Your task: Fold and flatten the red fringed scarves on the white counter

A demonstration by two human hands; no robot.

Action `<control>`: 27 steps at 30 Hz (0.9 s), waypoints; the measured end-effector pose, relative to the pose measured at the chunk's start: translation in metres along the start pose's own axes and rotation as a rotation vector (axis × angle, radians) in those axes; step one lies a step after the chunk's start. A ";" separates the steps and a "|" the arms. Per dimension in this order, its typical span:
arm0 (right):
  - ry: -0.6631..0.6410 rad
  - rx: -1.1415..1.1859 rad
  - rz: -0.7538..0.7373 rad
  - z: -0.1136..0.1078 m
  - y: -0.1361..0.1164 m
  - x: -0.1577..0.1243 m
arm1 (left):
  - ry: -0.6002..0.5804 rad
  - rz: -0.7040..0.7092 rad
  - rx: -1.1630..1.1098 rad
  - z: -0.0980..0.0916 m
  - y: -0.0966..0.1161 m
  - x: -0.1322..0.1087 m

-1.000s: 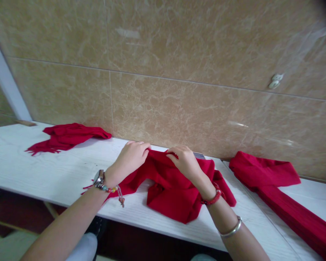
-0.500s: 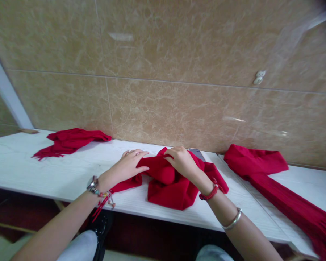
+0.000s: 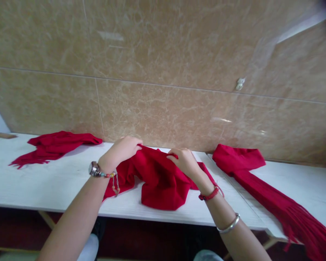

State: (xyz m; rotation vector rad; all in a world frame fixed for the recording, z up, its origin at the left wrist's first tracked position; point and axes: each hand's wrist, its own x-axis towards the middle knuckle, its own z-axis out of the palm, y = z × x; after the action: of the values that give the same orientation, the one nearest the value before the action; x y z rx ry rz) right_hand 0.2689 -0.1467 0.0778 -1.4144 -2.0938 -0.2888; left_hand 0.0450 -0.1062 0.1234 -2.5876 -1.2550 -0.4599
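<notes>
A crumpled red scarf (image 3: pixel 163 181) lies on the white table (image 3: pixel 70 181) in front of me, its folds loose and uneven. My left hand (image 3: pixel 125 150) pinches the scarf's upper edge at the left, fingers closed on the cloth. At the right part of the same edge, my right hand (image 3: pixel 183 161) grips the fabric between thumb and fingers. Between both hands the edge is drawn fairly straight and slightly raised. The scarf's left end passes beneath my left wrist and is partly hidden.
Another red scarf (image 3: pixel 59 145) with a fringe lies bunched at the left by the wall. A third, folded scarf (image 3: pixel 250 177) stretches on the right, its fringe reaching the front edge. A marbled tile wall (image 3: pixel 152 108) closes off the back.
My left hand has gone from open beside the scarf to gripping its upper edge, which is now pulled straighter. The view has shifted slightly to the right.
</notes>
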 end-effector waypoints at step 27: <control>-0.142 0.280 -0.066 0.006 -0.026 0.035 | 0.054 -0.249 -0.242 -0.010 0.007 -0.011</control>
State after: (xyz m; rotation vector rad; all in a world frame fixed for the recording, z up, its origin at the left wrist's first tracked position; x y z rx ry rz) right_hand 0.2346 -0.1274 0.0962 -1.2322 -2.1965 0.0799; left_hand 0.0424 -0.1214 0.1284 -2.5962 -1.5997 -0.7675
